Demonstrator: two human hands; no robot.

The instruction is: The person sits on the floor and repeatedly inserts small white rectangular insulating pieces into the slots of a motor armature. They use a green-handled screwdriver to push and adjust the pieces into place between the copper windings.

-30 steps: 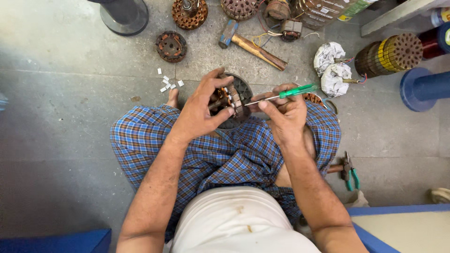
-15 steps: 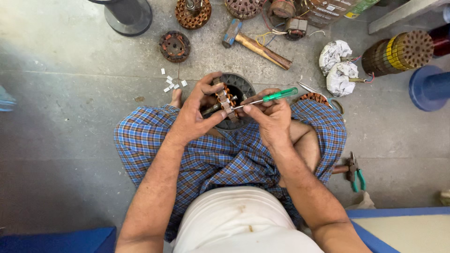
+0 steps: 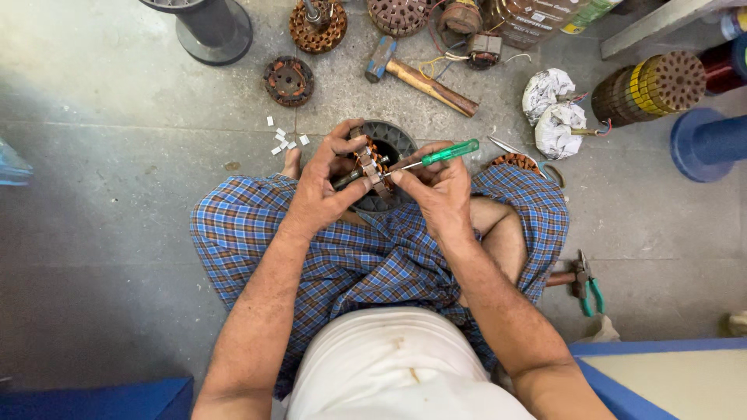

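Left hand (image 3: pixel 327 183) clamped on stator (image 3: pixel 372 167), steadying it; right hand (image 3: pixel 436 183) pinching screwdriver (image 3: pixel 436 155), tip probing windings.

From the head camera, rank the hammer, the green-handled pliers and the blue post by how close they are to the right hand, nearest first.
Measured from the right hand:
1. Hammer, on the floor just ahead of the hand, slightly to its left.
2. Green-handled pliers, on the floor to the right, beside the knee.
3. Blue post, far right, at the frame's edge.
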